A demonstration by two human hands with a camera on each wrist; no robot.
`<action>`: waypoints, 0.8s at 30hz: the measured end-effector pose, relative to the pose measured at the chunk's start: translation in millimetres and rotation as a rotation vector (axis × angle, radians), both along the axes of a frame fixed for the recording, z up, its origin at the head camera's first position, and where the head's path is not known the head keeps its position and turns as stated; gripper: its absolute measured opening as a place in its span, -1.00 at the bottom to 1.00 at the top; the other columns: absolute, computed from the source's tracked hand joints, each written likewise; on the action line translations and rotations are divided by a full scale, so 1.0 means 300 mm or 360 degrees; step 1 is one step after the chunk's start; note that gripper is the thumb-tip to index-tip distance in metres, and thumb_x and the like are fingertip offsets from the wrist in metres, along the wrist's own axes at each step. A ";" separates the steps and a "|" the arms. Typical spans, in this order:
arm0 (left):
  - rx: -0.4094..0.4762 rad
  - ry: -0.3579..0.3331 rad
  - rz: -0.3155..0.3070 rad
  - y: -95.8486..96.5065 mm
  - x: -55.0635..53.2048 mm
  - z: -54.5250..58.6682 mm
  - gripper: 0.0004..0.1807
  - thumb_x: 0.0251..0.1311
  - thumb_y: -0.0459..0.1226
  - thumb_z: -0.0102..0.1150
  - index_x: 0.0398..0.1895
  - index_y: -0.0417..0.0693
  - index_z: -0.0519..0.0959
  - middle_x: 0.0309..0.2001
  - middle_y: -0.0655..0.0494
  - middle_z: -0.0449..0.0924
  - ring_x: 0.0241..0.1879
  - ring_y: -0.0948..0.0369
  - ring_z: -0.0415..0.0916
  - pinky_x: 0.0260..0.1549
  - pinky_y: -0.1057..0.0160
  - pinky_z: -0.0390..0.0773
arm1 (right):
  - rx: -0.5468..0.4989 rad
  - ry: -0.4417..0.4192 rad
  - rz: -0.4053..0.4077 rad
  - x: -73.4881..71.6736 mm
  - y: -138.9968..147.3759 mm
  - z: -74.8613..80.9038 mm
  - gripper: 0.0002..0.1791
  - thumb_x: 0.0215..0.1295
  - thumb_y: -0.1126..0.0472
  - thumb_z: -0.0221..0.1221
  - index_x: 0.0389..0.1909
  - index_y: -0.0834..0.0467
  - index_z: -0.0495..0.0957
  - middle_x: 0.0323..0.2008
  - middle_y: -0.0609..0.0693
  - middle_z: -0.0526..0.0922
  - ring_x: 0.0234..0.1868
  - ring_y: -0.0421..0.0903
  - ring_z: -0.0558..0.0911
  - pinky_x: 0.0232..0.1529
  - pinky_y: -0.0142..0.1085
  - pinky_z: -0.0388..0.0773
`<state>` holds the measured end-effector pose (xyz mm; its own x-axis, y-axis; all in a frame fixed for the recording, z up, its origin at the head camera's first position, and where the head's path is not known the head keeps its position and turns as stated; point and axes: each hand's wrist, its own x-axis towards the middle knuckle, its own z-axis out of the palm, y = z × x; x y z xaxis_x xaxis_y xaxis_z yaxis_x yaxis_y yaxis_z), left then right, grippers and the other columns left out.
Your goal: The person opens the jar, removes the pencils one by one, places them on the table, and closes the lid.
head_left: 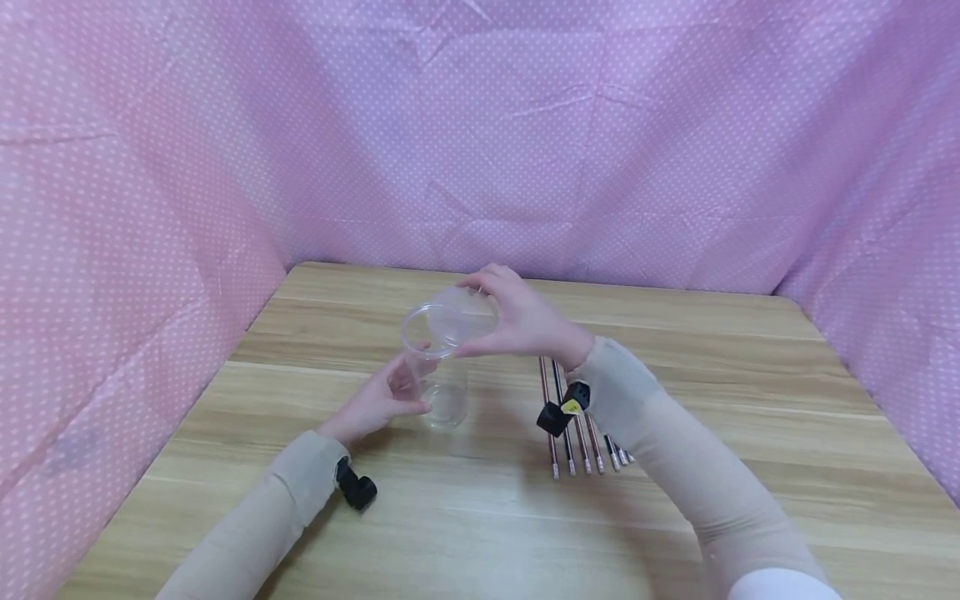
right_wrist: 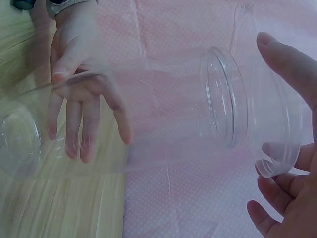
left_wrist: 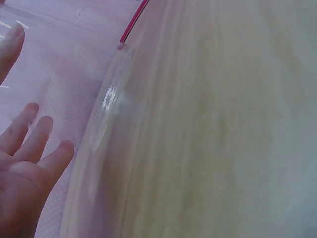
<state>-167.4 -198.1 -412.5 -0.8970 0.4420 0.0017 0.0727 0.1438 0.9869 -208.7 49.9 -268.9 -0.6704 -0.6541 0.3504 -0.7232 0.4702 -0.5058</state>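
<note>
A tall clear plastic jar [head_left: 441, 387] stands with its mouth uncovered. My left hand [head_left: 382, 400] is around its side; in the right wrist view, the fingers of that left hand [right_wrist: 81, 99] show through the clear wall. At the jar's mouth, my right hand [head_left: 521, 321] grips a clear plastic lid [head_left: 468, 312] by its edge, thumb on one side and fingers on the other. The lid is tilted beside the rim, and a narrow gap between lid [right_wrist: 280, 134] and jar rim [right_wrist: 230, 99] shows in the right wrist view.
Several pencils [head_left: 571, 450] with pale eraser ends lie side by side on the wooden table [head_left: 360, 550], partly hidden under the right forearm. A pink dotted cloth [head_left: 525, 150] hangs behind the table and along both sides.
</note>
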 end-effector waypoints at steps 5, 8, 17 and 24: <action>-0.0042 -0.0011 -0.0006 -0.001 0.001 0.011 0.02 -0.05 -0.42 0.37 0.47 0.02 0.00 0.38 -0.18 0.21 0.35 -0.14 0.17 0.34 -0.11 0.17 | 0.0087 -0.0043 0.0043 0.011 -0.026 0.013 -0.13 -0.25 -0.10 0.51 0.14 0.18 0.46 -0.10 0.00 0.48 -0.03 -0.10 0.39 -0.01 -0.24 0.44; -0.0090 -0.0031 0.0008 -0.001 0.002 0.017 0.02 -0.04 -0.38 0.38 0.46 0.03 0.00 0.39 -0.16 0.19 0.36 -0.14 0.15 0.34 -0.13 0.18 | 0.0113 -0.0058 0.0062 0.015 -0.041 0.014 -0.12 -0.26 -0.10 0.52 0.15 0.16 0.47 -0.10 -0.01 0.47 -0.05 -0.10 0.38 -0.05 -0.25 0.44; -0.0177 -0.0078 0.0021 0.002 0.009 0.017 0.01 -0.03 -0.35 0.38 0.47 0.07 -0.01 0.42 -0.12 0.15 0.35 -0.14 0.17 0.34 -0.14 0.17 | 0.0143 -0.0085 0.0075 0.020 -0.082 0.005 -0.13 -0.27 -0.07 0.53 0.14 0.15 0.48 -0.01 0.03 0.46 0.02 -0.08 0.36 -0.02 -0.25 0.47; -0.0128 0.0019 -0.0002 0.001 0.004 0.012 -0.03 -0.03 -0.41 0.36 0.44 -0.05 0.02 0.35 -0.21 0.25 0.36 -0.14 0.15 0.34 -0.13 0.17 | 0.0185 -0.0006 0.0088 0.015 -0.099 0.013 -0.10 -0.28 -0.11 0.52 0.16 0.17 0.46 0.06 0.06 0.46 0.08 -0.06 0.35 0.04 -0.24 0.46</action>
<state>-166.1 -197.7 -408.8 -0.8965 0.4424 -0.0233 0.0846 0.2226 0.9712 -204.2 20.3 -265.0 -0.6332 -0.7263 0.2674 -0.7479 0.4853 -0.4529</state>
